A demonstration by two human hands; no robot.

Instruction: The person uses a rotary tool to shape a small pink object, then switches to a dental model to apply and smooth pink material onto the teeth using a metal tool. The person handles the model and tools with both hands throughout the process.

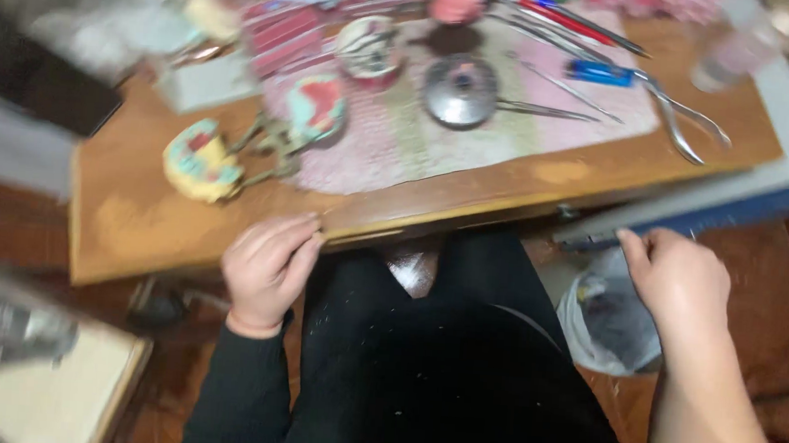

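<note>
Dental workshop, plaster jaw models [201, 161], metal hand tools [684, 121], wooden bench [139, 224]

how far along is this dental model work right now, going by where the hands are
Looks done: a yellow plaster dental cast with teal and pink wax lies on the wooden table, mounted on a metal frame. In hand: nothing held. The left hand rests on the table's front edge, and the right hand grips a grey-blue drawer edge. Left: the metal pliers and thin steel hand tools lie untouched on the pink mat.

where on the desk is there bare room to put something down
Bare wood on the desk at its near left corner, between the dental model and the left hand. A thin bare strip runs along the front edge below the pink mat. The mat and back edge are crowded with tools.
</note>
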